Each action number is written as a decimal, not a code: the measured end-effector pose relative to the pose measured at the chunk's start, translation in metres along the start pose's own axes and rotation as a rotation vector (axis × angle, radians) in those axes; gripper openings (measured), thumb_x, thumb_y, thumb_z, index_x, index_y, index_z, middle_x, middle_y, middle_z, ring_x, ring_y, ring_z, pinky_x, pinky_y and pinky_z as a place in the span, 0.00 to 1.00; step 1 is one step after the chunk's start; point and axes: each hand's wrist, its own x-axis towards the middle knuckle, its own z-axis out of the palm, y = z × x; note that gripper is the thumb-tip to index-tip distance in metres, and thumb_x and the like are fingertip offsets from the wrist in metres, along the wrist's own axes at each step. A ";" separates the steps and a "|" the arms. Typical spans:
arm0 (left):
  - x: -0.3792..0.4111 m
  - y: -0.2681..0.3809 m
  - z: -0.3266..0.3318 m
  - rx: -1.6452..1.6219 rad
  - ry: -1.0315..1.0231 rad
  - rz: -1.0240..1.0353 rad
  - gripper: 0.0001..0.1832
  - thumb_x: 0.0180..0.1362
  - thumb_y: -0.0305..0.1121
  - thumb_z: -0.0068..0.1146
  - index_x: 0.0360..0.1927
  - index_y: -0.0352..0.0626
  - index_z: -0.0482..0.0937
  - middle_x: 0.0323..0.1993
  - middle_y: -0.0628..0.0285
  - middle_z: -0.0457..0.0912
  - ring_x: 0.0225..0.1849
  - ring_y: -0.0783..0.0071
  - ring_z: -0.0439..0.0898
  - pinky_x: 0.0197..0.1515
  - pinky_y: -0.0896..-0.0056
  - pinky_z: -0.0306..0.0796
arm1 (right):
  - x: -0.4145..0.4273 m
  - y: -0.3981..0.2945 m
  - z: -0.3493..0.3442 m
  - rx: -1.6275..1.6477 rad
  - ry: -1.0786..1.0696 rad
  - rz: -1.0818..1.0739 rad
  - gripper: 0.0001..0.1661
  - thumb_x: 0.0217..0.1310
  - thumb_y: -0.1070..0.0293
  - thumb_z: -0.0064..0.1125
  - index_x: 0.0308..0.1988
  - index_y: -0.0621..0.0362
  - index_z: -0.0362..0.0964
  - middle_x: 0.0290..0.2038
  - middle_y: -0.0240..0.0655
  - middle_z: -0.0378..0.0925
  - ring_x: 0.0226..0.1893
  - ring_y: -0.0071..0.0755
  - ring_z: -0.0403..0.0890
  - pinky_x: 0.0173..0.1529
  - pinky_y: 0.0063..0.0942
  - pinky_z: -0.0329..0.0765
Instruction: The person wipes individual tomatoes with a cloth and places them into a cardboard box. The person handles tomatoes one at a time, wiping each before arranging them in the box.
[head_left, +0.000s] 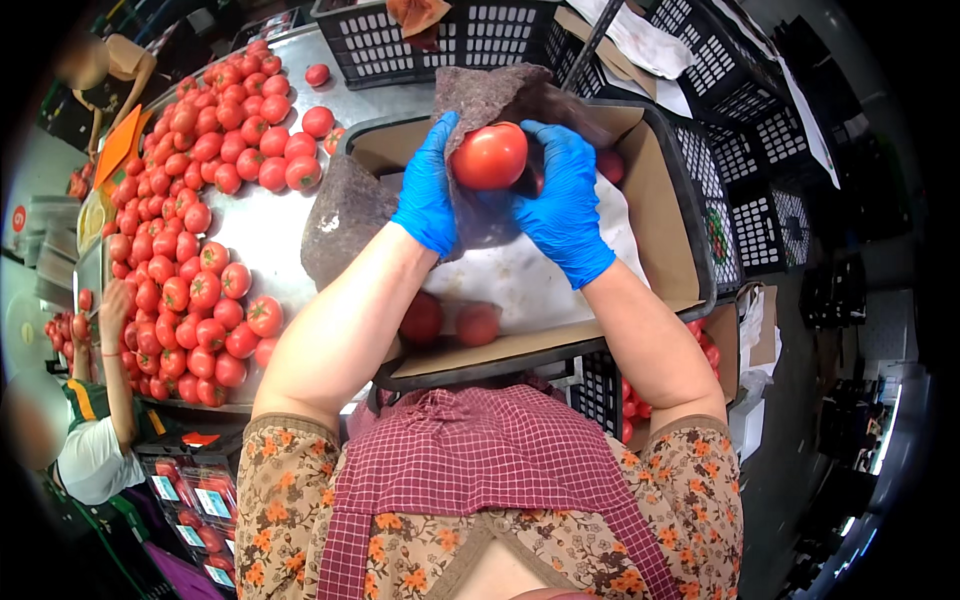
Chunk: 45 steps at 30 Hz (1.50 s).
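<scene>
Both my hands wear blue gloves and are raised over a paper-lined black plastic crate (681, 259). My left hand (429, 191) grips a grey-brown felt-like cloth (480, 94) against the left side of a red tomato (490, 157). On the tomato's right, my right hand (564, 202) has its fingers curled. A dark red patch shows by its thumb, but what it grips is hidden. The cloth's far part is blurred behind that hand; another grey-brown piece (341, 221) drapes over the crate's left side. Inside the crate, two tomatoes (478, 322) lie near the front and another (610, 166) at the right.
Many loose tomatoes (202, 285) cover the metal table (251, 225) at left. Perforated black crates (499, 37) stand behind and at right. A co-worker's hand (114, 304) reaches among the tomatoes at far left. Labelled packs of tomatoes (202, 499) sit lower left.
</scene>
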 end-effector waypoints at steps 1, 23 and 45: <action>0.004 0.001 -0.005 0.039 0.036 0.058 0.32 0.61 0.58 0.48 0.58 0.42 0.69 0.54 0.49 0.75 0.53 0.53 0.76 0.56 0.48 0.70 | -0.001 -0.004 0.003 0.037 -0.034 0.016 0.47 0.36 0.46 0.77 0.54 0.59 0.69 0.48 0.43 0.72 0.51 0.52 0.70 0.58 0.43 0.66; 0.019 0.001 -0.025 0.094 -0.110 0.267 0.20 0.65 0.37 0.51 0.58 0.43 0.69 0.53 0.52 0.76 0.53 0.59 0.77 0.57 0.53 0.73 | -0.019 0.005 0.015 0.380 -0.176 0.171 0.57 0.38 0.58 0.80 0.63 0.63 0.55 0.56 0.45 0.62 0.58 0.46 0.68 0.62 0.35 0.69; -0.003 0.000 -0.002 0.214 -0.052 0.018 0.23 0.63 0.47 0.52 0.52 0.39 0.73 0.46 0.49 0.81 0.43 0.60 0.83 0.46 0.61 0.80 | -0.013 -0.010 -0.003 0.094 -0.012 -0.037 0.55 0.28 0.46 0.82 0.55 0.62 0.67 0.48 0.44 0.71 0.47 0.47 0.77 0.51 0.36 0.76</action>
